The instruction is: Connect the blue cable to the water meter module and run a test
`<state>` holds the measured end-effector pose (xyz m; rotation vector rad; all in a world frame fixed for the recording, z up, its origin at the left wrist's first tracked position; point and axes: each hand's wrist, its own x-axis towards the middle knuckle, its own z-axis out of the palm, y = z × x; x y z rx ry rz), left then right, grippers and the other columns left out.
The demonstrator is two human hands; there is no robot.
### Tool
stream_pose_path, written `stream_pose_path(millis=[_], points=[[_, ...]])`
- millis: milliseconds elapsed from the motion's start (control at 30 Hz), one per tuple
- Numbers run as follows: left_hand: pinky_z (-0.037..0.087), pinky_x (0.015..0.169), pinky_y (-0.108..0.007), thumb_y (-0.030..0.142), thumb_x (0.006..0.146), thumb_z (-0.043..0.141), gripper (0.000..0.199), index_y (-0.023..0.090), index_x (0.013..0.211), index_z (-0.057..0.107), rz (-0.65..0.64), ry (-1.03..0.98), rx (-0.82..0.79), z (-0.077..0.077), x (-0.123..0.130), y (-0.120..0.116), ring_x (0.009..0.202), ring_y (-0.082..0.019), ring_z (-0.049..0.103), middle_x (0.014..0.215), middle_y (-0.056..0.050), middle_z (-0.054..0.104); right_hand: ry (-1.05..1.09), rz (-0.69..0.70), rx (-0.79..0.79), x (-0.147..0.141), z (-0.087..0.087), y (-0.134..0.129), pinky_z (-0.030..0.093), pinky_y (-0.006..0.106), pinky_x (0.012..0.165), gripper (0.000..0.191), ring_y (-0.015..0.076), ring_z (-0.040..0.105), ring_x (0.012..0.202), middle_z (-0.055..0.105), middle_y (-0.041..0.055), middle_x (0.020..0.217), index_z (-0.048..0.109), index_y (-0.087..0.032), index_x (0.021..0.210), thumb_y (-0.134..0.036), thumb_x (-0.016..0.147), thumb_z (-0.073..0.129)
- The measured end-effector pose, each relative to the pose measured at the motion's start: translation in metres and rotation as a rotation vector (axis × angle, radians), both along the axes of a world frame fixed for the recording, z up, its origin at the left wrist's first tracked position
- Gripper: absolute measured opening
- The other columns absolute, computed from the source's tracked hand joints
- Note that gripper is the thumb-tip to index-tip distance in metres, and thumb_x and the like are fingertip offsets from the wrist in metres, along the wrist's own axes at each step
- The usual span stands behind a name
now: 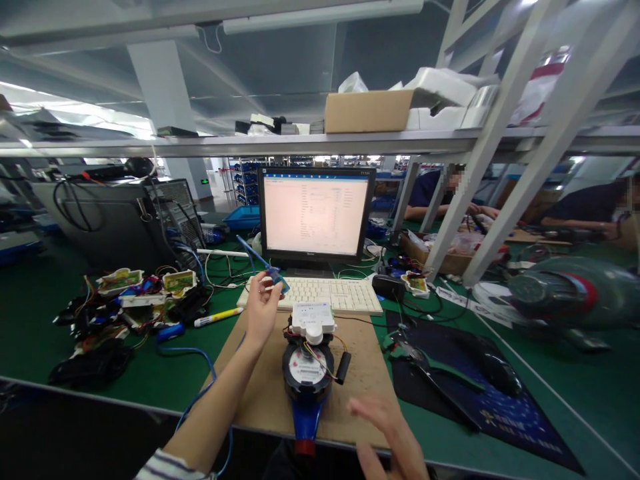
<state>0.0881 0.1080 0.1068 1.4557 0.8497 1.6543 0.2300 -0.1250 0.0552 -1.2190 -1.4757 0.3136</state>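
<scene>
My left hand is closed on a small blue connector with a blue cable, held up over the keyboard's left part. Below and to its right, a round water meter with a blue body and red end cap lies on a brown board. A white plastic module rests at the meter's top, with thin coloured wires and a black cylinder beside it. My right hand, slightly blurred, hovers over the board's lower right with fingers apart and holds nothing.
A lit monitor stands behind a white keyboard. Wired circuit modules and a yellow marker lie left. Pliers and a mouse are on the dark mat at right. Two people sit beyond the shelf posts.
</scene>
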Motion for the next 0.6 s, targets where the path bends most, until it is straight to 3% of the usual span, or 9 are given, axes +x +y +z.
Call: stream_pose_path(millis=[67,167,233,367,600], points=[[0.055,0.062,-0.03,0.039,0.072,0.064,0.043,0.019,0.106,0.047,0.053,-0.024,-0.011,-0.013,0.001,0.009,0.074,-0.016,0.063,0.096,-0.006,0.058,-0.182,0.009,0.186,0.012,0.023,0.041,0.045,0.047,0.091,0.033,0.0279,0.051,0.11,0.054,0.0103,0.116,0.053,-0.025,0.119,-0.027,0.086,0.05],[0.056,0.064,-0.032,0.041,0.071,0.064,0.048,0.017,0.108,0.045,0.101,-0.048,-0.03,-0.037,0.002,0.02,0.076,-0.018,0.064,0.095,-0.008,0.059,-0.324,0.039,0.263,0.023,0.049,0.095,0.04,0.049,0.096,0.029,0.0284,0.044,0.117,0.051,0.0102,0.12,0.057,-0.023,0.113,-0.032,0.087,0.047],[0.056,0.069,-0.035,0.04,0.071,0.064,0.051,0.015,0.112,0.044,0.117,-0.051,-0.044,-0.051,0.002,0.024,0.077,-0.02,0.065,0.092,-0.008,0.061,-0.368,0.071,0.269,0.027,0.056,0.118,0.039,0.049,0.097,0.027,0.0281,0.043,0.117,0.051,0.0101,0.119,0.059,-0.023,0.109,-0.035,0.089,0.044],[0.053,0.079,-0.037,0.033,0.073,0.064,0.048,0.015,0.115,0.048,0.094,-0.022,-0.059,-0.067,0.003,0.023,0.082,-0.02,0.065,0.092,-0.009,0.064,-0.385,0.141,0.237,0.032,0.05,0.135,0.039,0.048,0.095,0.031,0.0284,0.044,0.117,0.051,0.0107,0.119,0.062,-0.022,0.102,-0.042,0.091,0.041],[0.053,0.08,-0.034,0.032,0.074,0.064,0.047,0.017,0.117,0.05,0.014,0.012,-0.086,-0.065,0.003,0.019,0.086,-0.02,0.066,0.095,-0.008,0.066,-0.287,0.191,0.149,0.031,0.038,0.133,0.047,0.042,0.087,0.04,0.0272,0.051,0.11,0.05,0.0122,0.122,0.058,-0.021,0.103,-0.052,0.09,0.037]])
